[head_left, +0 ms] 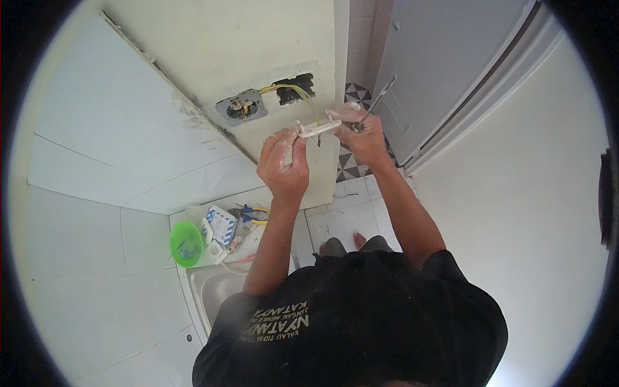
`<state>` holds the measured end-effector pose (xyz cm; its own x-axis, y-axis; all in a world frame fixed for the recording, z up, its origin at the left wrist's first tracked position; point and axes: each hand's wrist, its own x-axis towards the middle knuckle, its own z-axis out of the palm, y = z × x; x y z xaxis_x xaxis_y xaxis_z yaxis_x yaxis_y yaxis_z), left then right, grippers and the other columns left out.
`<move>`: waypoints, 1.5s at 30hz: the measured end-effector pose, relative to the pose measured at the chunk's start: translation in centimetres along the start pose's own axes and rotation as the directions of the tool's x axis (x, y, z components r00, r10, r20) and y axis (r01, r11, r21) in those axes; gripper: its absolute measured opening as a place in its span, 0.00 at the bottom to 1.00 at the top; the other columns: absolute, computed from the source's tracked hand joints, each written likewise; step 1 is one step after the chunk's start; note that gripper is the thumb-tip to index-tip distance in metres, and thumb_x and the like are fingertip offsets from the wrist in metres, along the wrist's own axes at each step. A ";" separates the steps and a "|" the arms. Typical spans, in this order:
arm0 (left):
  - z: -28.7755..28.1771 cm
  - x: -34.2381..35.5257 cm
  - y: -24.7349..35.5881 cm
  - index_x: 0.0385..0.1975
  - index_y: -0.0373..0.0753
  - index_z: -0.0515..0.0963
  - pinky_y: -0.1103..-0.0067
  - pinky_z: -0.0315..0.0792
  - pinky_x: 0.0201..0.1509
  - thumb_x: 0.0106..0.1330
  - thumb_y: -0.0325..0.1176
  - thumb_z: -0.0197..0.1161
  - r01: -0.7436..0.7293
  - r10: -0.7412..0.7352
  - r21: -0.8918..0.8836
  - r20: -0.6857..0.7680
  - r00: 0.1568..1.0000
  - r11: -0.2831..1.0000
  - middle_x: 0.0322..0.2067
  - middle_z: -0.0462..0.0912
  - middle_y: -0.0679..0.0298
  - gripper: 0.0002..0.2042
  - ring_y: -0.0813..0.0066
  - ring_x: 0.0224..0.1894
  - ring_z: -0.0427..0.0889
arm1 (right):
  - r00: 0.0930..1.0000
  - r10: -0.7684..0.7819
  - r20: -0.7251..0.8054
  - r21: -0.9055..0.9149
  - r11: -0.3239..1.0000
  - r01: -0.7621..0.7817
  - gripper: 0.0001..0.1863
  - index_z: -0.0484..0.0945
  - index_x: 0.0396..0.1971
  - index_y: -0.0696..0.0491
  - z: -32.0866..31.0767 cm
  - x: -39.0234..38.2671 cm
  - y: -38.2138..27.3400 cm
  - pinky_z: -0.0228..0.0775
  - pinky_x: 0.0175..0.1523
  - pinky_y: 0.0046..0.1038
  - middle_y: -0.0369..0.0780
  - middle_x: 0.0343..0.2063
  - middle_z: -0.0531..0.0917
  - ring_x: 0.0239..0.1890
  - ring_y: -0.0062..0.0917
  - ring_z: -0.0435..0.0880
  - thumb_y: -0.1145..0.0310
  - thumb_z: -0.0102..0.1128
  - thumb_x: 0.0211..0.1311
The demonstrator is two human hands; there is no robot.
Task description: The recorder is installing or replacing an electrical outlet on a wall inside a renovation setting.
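In front of the wall, my left hand (284,164) is closed on the left end of a white wall switch plate (320,128), seen nearly edge-on. My right hand (364,135) grips the plate's other end. A slim screwdriver (380,97) is also held in the right hand, slanting up and to the right. Yellowish wires (303,90) run to the plate from a dark rectangular wall hole (290,90). Left of that hole, a grey metal socket frame (242,108) with an exposed round core sits at the wall. Whitish dust coats my fingers.
Below left, a bright green tub (186,245) stands on a tiled ledge. Beside it are a blue-and-white box (220,224) and pliers (256,214) with yellow-and-blue handles. A steel sink (216,287) lies nearer me. A grey door (445,71) is at the right.
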<state>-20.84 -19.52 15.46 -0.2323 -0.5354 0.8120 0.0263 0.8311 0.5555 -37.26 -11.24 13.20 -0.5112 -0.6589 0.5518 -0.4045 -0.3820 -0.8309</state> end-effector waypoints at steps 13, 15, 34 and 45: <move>-0.2 4.4 0.4 0.37 0.31 0.83 0.77 0.77 0.41 0.61 0.27 0.67 0.270 -0.269 -0.153 0.027 0.963 0.951 0.34 0.85 0.54 0.07 0.68 0.36 0.84 | 0.995 -0.102 0.013 -0.284 0.953 0.102 0.15 0.84 0.40 0.56 0.3 4.0 -5.8 0.73 0.47 0.32 0.44 0.34 0.85 0.37 0.32 0.83 0.62 0.70 0.57; -0.3 4.9 -0.2 0.37 0.31 0.83 0.77 0.77 0.41 0.61 0.27 0.67 0.288 -0.289 -0.139 0.016 0.957 0.947 0.34 0.85 0.54 0.08 0.69 0.36 0.84 | 0.998 -0.051 -0.026 -0.313 0.949 0.040 0.13 0.84 0.40 0.56 1.1 4.0 -6.2 0.73 0.46 0.32 0.47 0.33 0.85 0.36 0.34 0.83 0.65 0.68 0.57; 0.4 5.6 -0.5 0.37 0.30 0.83 0.80 0.75 0.34 0.59 0.26 0.68 0.297 -0.296 0.012 -0.048 0.954 0.955 0.28 0.85 0.59 0.08 0.77 0.27 0.81 | 0.978 0.084 -0.193 -0.438 0.884 -0.162 0.13 0.86 0.39 0.54 3.0 4.1 -7.8 0.72 0.41 0.30 0.47 0.29 0.84 0.31 0.36 0.83 0.66 0.69 0.54; -0.5 6.6 0.9 0.30 0.32 0.84 0.77 0.77 0.33 0.53 0.23 0.70 0.311 -0.301 0.113 -0.093 0.949 0.944 0.29 0.86 0.55 0.06 0.67 0.28 0.85 | 0.949 0.153 -0.277 -0.339 0.908 -0.245 0.11 0.86 0.36 0.55 3.6 4.7 -8.2 0.72 0.36 0.26 0.43 0.26 0.86 0.26 0.26 0.83 0.67 0.71 0.52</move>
<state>-21.88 -22.33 21.38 -0.1377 -0.7726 0.6198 -0.1571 0.6349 0.7565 -33.60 -13.59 22.35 -0.7570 -0.5037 0.4163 -0.4990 0.0343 -0.8659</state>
